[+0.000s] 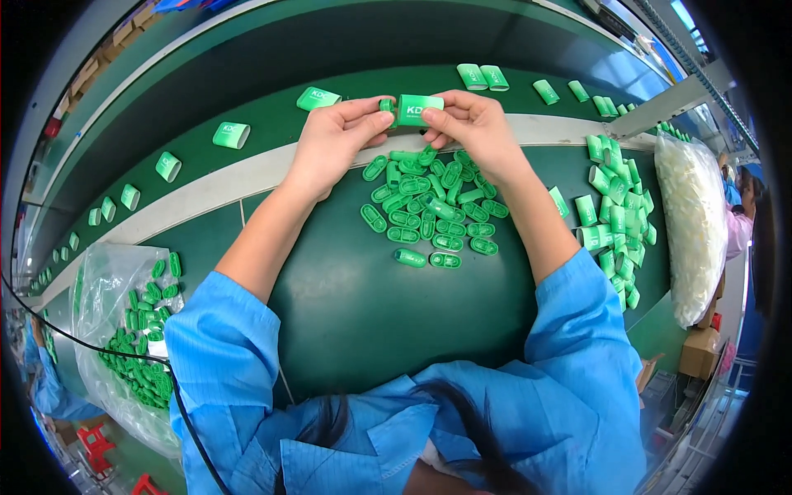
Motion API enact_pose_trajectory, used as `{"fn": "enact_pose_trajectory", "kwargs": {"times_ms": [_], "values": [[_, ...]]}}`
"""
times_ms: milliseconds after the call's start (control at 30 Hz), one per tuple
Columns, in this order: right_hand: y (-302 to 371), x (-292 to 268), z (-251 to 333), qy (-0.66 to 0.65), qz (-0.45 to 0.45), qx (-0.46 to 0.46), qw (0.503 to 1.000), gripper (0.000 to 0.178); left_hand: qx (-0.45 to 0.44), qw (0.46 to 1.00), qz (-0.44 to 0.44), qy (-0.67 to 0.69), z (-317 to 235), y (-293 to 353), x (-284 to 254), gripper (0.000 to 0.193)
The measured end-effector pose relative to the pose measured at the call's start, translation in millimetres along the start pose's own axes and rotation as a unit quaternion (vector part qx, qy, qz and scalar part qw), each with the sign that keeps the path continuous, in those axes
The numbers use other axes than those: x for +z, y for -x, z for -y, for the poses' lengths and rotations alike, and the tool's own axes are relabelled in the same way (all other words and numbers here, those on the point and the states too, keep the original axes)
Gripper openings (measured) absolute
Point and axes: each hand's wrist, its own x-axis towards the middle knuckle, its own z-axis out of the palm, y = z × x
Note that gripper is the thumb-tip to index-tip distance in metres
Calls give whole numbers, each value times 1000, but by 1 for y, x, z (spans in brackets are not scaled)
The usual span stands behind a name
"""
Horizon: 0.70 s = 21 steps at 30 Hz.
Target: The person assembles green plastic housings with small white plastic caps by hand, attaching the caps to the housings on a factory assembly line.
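- The right hand (474,124) is pinching a green plastic sleeve (419,108) near the top centre of the frame, thumb and fingers clamped on its flat sides.
- The left hand (334,136) is gripping a small green end cap (385,105) between thumb and fingertips, holding it right at the sleeve's open left end, touching or nearly so.
- Going by looks, the sleeve is a light, hollow, stiff moulded shell. It's probably a bit slick, so squeezing the broad flat faces, as the right hand is doing, seems like the safest hold.
- The cap looks tiny and rigid, easy to fumble, so a fingertip pinch on its sides seems like the way to go.
- Both forearms are coming up from the lower edge in blue sleeves (223,338), wrists angling inward so the hands are meeting over the white strip (206,186) running across the green bench (363,322).
- Just below the hands, a pile of loose caps (429,206) is sitting on the bench.
- More sleeves are lying in a heap (615,214) at right, beside a bag of white parts (697,223).
- A clear bag of green caps (136,330) is sitting at lower left.
- Single sleeves are trailing along the conveyor belt (247,66) in the upper part of the frame.
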Motion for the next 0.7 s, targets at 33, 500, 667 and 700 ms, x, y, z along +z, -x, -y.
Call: {"fn": "enact_pose_trajectory", "kwargs": {"times_ms": [33, 500, 667, 700], "values": [[1, 0, -1, 0, 4, 2, 1000, 28, -2, 1000, -4, 1, 1, 1, 0, 31], [9, 8, -1, 18, -16, -68, 997, 27, 129, 973, -31, -189, -1, 7, 3, 31], [10, 6, -1, 16, -16, -91, 996, 27, 169, 963, -10, -208, -1, 7, 7, 32], [9, 7, -1, 19, -21, -89, 996, 27, 182, 944, -35, -273, -2, 12, 13, 33]]}}
